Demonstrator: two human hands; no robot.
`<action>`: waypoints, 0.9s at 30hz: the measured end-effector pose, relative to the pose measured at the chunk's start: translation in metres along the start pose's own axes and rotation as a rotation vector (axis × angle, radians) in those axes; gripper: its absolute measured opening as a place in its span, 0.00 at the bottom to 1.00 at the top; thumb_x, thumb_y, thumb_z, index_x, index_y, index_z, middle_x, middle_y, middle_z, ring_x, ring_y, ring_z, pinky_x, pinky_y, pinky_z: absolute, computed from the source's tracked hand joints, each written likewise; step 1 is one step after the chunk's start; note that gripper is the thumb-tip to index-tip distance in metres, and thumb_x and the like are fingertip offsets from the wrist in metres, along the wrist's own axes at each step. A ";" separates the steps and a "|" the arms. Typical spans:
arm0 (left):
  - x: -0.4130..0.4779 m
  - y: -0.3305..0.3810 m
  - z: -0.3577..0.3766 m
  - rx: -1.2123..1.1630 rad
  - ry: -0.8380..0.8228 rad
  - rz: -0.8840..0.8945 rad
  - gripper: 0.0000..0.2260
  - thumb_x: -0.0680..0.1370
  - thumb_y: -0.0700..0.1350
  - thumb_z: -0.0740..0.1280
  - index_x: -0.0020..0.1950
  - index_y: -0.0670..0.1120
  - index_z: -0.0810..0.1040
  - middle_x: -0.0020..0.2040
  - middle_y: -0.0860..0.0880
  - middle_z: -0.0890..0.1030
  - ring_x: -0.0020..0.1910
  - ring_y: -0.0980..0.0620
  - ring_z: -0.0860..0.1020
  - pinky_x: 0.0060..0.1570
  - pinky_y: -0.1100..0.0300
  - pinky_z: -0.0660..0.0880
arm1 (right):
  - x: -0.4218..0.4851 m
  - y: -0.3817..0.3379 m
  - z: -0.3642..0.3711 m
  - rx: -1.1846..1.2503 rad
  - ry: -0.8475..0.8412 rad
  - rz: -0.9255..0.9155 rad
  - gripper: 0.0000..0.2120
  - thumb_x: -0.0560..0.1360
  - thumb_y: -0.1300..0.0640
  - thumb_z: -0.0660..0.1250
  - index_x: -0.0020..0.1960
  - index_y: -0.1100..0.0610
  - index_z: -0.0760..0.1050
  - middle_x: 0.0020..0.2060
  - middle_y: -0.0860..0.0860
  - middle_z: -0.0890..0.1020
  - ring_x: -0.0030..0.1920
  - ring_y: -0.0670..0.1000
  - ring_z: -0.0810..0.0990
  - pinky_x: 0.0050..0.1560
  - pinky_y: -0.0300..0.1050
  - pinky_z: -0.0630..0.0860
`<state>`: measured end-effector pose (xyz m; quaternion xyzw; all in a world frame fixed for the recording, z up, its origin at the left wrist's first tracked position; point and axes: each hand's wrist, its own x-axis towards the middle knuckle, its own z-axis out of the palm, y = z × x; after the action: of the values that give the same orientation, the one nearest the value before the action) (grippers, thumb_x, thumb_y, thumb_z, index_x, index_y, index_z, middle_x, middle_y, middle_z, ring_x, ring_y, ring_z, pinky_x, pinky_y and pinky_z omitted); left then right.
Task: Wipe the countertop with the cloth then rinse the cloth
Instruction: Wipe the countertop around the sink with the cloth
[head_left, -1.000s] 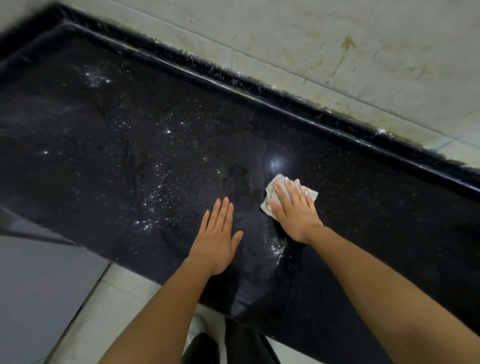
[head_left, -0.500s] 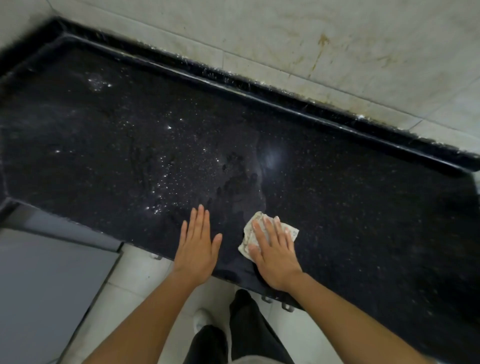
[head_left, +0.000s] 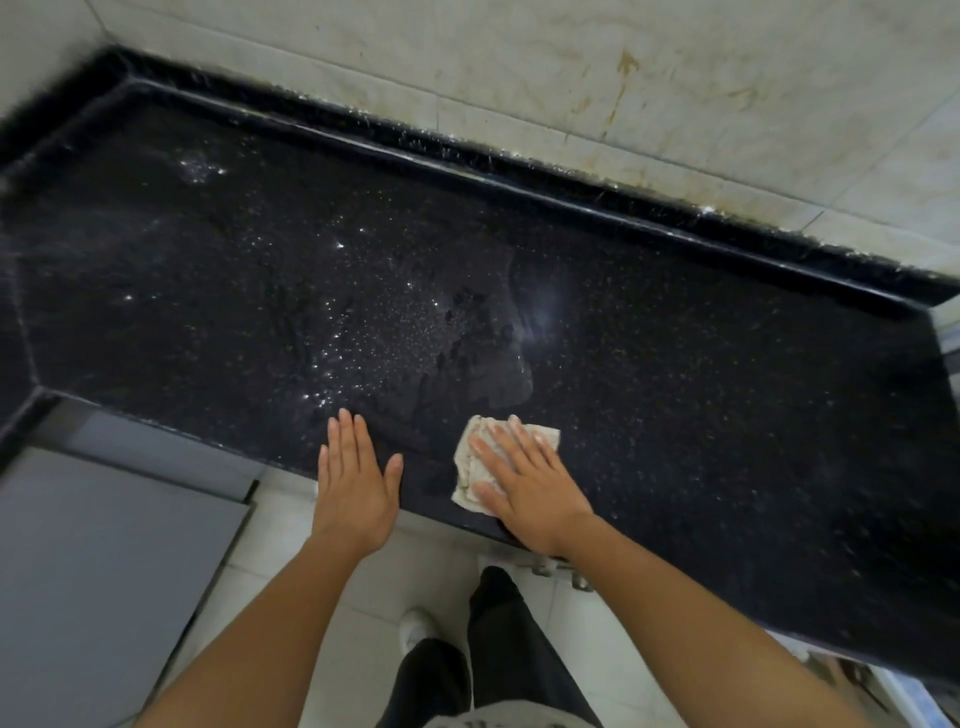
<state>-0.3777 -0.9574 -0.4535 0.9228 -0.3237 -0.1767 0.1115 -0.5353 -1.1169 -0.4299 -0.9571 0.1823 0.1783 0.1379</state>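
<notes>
Since the earlier frames the right hand (head_left: 524, 486) and the cloth (head_left: 466, 470) beneath it have travelled from mid-counter toward 6 o'clock, reaching the front edge. The left hand (head_left: 353, 483) has drawn back the same way. The right hand lies flat, fingers straight and slightly spread, pressing the cloth onto the counter (head_left: 675, 389). It grips nothing, and its heel sits at the counter's front edge. The cloth, pale and crumpled, shows at 9 and 12 o'clock of the fingers, and its near corner reaches the front edge. The left hand, at 9 o'clock of the cloth and clear of it, is likewise flat, fingers straight and close together, thumb held out. Its fingertips rest on the counter, while the palm overhangs the floor (head_left: 280, 499). The counter is black speckled stone. Water droplets (head_left: 363, 332) glisten at 12 o'clock of the left hand, and a dull wet smear (head_left: 478, 364) lies at 12 o'clock of the cloth. A raised black rim (head_left: 519, 171) borders the counter at its far side, against stained pale wall tiles (head_left: 571, 62). At 7 o'clock of the frame stands a grey panel (head_left: 104, 571). At 6 o'clock a dark trouser leg (head_left: 498, 639) and a white shoe (head_left: 415, 629) appear over the floor, between the forearms.
</notes>
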 end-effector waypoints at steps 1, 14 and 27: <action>0.000 -0.001 -0.001 -0.005 0.000 0.003 0.31 0.81 0.56 0.44 0.76 0.40 0.36 0.74 0.46 0.32 0.71 0.54 0.29 0.72 0.55 0.33 | -0.007 0.009 0.001 -0.001 -0.003 0.041 0.35 0.72 0.36 0.29 0.77 0.45 0.33 0.75 0.44 0.32 0.75 0.50 0.29 0.74 0.49 0.33; 0.000 0.000 0.000 -0.011 -0.008 0.002 0.32 0.81 0.57 0.43 0.76 0.39 0.35 0.76 0.43 0.34 0.73 0.50 0.30 0.73 0.53 0.34 | -0.027 -0.008 0.018 0.251 0.089 0.570 0.29 0.82 0.43 0.38 0.77 0.50 0.30 0.77 0.50 0.33 0.75 0.53 0.28 0.73 0.52 0.30; 0.001 0.003 0.002 0.026 0.019 -0.025 0.36 0.74 0.63 0.28 0.74 0.42 0.34 0.74 0.45 0.33 0.73 0.50 0.32 0.70 0.53 0.33 | 0.065 0.037 -0.031 0.151 0.034 0.287 0.28 0.82 0.41 0.40 0.78 0.46 0.34 0.76 0.46 0.33 0.74 0.50 0.28 0.73 0.49 0.29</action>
<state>-0.3795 -0.9600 -0.4547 0.9298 -0.3131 -0.1651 0.1005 -0.4840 -1.1794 -0.4347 -0.9110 0.3324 0.1657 0.1793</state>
